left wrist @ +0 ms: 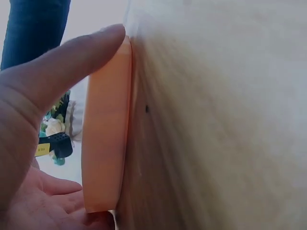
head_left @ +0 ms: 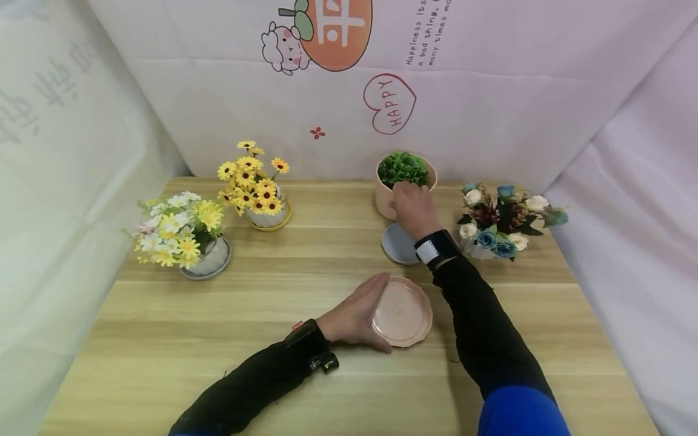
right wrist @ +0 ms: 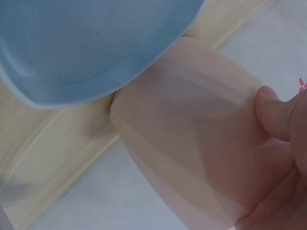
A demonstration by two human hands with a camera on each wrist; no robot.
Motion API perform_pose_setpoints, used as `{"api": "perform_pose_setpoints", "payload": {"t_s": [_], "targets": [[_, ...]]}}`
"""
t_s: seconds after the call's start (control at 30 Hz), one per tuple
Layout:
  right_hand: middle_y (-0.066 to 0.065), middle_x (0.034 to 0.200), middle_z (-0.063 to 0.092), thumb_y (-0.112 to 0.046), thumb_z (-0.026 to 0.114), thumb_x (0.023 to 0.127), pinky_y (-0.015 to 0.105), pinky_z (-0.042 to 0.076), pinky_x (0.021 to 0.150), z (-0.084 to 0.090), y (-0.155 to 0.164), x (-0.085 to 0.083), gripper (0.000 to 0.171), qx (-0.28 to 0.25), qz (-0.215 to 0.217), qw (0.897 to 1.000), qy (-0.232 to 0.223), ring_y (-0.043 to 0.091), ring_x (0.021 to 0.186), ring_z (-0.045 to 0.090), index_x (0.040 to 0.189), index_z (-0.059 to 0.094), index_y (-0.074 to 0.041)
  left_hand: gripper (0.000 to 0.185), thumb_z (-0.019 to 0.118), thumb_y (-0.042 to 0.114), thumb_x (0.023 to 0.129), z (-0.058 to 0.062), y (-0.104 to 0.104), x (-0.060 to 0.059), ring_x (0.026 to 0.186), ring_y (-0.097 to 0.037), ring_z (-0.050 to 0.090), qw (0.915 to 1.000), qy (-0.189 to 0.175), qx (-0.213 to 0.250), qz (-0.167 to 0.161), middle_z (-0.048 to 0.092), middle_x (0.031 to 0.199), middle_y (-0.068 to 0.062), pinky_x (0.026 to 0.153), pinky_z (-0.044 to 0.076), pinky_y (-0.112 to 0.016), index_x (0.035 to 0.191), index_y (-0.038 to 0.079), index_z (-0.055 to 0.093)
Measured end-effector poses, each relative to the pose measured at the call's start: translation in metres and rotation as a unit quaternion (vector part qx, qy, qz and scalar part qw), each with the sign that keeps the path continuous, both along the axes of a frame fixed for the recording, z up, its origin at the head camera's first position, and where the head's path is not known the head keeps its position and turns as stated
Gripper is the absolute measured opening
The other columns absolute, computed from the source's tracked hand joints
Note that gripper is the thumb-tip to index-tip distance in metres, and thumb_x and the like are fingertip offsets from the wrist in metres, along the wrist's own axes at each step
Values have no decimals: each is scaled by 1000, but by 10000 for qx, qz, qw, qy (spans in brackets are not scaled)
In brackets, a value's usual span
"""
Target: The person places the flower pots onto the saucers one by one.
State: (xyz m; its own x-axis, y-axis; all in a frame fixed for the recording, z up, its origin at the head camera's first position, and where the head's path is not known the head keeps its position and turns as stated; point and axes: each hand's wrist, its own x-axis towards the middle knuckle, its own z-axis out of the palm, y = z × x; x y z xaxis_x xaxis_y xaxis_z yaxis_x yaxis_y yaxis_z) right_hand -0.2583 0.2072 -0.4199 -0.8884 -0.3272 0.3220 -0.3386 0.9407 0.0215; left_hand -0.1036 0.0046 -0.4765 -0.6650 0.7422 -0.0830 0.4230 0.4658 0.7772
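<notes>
My left hand [head_left: 357, 315] holds a pink scalloped saucer [head_left: 402, 312] by its edge, low over the wooden table. In the left wrist view its thumb lies along one end of the saucer's rim [left wrist: 106, 129], with fingers at the other end. Farther back, my right hand [head_left: 415, 209] grips the rim of a pale pink flowerpot [head_left: 384, 200] that holds a green leafy plant [head_left: 402, 168]. The right wrist view shows the thumb on the pot's [right wrist: 192, 129] outer wall. A blue-grey saucer [head_left: 399, 244] lies just in front of this pot, partly under my right wrist.
Potted blue and white roses [head_left: 498, 224] stand to the right. On the left are potted yellow flowers [head_left: 256, 188] on a yellow saucer and potted white and yellow daisies [head_left: 177, 233] on a grey saucer. Printed cloth [head_left: 485, 115] hangs behind the wooden table [head_left: 163, 339].
</notes>
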Motion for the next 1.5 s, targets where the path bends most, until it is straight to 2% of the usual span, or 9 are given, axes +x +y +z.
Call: {"api": "perform_pose_setpoints", "payload": {"t_s": [0.17, 0.3, 0.43, 0.63, 0.9, 1.13, 1.33, 1.5], "targets": [[22, 87, 65, -20, 74, 99, 42, 33, 64, -3, -2, -1, 28, 21, 7, 9999, 133, 41, 78, 64, 95, 58, 3, 142, 104, 32, 63, -3, -7, -1, 161, -30, 26, 9994, -65, 275, 199, 25, 172, -16, 133, 28, -47, 167, 0, 13], [21, 87, 65, -22, 72, 101, 39, 29, 65, -4, -2, -2, 29, 71, -74, 9999, 50, 40, 78, 62, 94, 56, 1, 142, 104, 31, 60, -3, -16, -4, 159, -30, 29, 9987, -102, 303, 403, 28, 170, -15, 132, 30, -47, 167, 1, 16], [21, 88, 65, -21, 72, 101, 38, 27, 67, -3, -2, -1, 28, 12, -98, 9999, -83, 40, 80, 62, 95, 56, 1, 139, 105, 29, 57, -3, -31, -9, 155, -31, 35, 9971, -189, 373, 641, 34, 166, -15, 130, 34, -49, 165, 2, 21], [20, 86, 63, -19, 71, 101, 38, 22, 69, 1, -2, 1, 27, -114, -92, 9997, -174, 38, 77, 59, 94, 55, 1, 137, 105, 32, 56, -3, -57, -18, 148, -31, 41, 9948, -127, 366, 947, 39, 161, -14, 127, 37, -50, 164, 6, 25], [18, 84, 60, -19, 70, 102, 38, 20, 71, 0, -2, 0, 27, -115, -73, 9996, -263, 35, 73, 54, 93, 53, -1, 146, 103, 36, 61, -1, -92, -25, 160, -36, 26, 9884, -328, -27, 1485, 21, 174, -19, 131, 29, -55, 169, 2, 11], [20, 89, 63, -20, 69, 103, 38, 22, 71, 4, -6, 0, 25, -95, -168, 9987, -474, 37, 79, 58, 97, 55, 0, 147, 103, 34, 59, 3, -117, -27, 160, -40, 26, 9832, -248, -95, 1807, 19, 174, -22, 130, 28, -60, 168, 0, 10], [23, 95, 67, -23, 68, 104, 38, 28, 68, 7, -13, 3, 28, 176, -368, 9978, -517, 40, 86, 64, 101, 58, 3, 148, 103, 37, 60, 3, -126, -26, 161, -41, 23, 9835, -239, -202, 1784, 16, 175, -22, 130, 27, -61, 168, 0, 8], [22, 92, 65, -23, 67, 104, 38, 26, 69, 7, -13, 5, 28, 161, -437, 9978, -469, 39, 81, 61, 98, 57, 3, 149, 102, 38, 60, 3, -126, -27, 161, -41, 22, 9840, -240, -182, 1754, 15, 175, -23, 130, 26, -61, 169, 1, 8]]}}
